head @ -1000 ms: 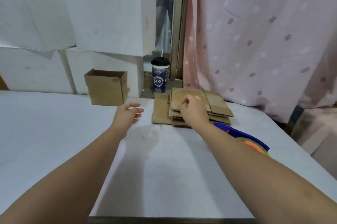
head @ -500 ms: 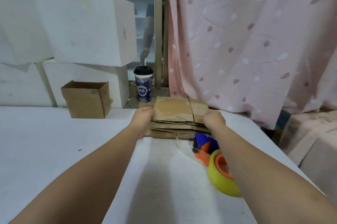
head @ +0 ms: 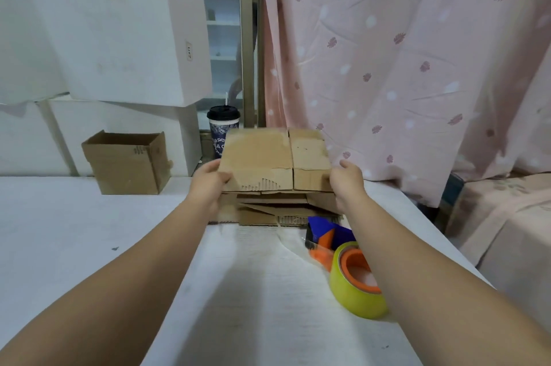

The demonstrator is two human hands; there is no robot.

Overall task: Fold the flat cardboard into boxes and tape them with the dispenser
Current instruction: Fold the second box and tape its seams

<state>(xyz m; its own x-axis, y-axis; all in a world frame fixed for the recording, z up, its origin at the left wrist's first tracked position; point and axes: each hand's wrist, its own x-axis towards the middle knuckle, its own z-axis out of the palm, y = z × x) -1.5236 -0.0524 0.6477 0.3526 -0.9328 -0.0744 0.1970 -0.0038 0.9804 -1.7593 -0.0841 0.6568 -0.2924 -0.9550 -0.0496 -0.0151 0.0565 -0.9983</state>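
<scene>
From the head view, the top flat cardboard [head: 275,160] is raised clear of the stack [head: 286,207] beneath it, pinched at its side edges by the left hand [head: 208,183] and right hand [head: 346,180], both closed on it, likely so it can be opened squarely. The tape dispenser [head: 348,264] lies just nearer than the stack, beside the right forearm, handy for sealing. An open box [head: 128,162] stands left of the stack, a cup [head: 222,130] behind it.

Cup [head: 222,130] logo — behind cardboard [head: 275,160]
</scene>
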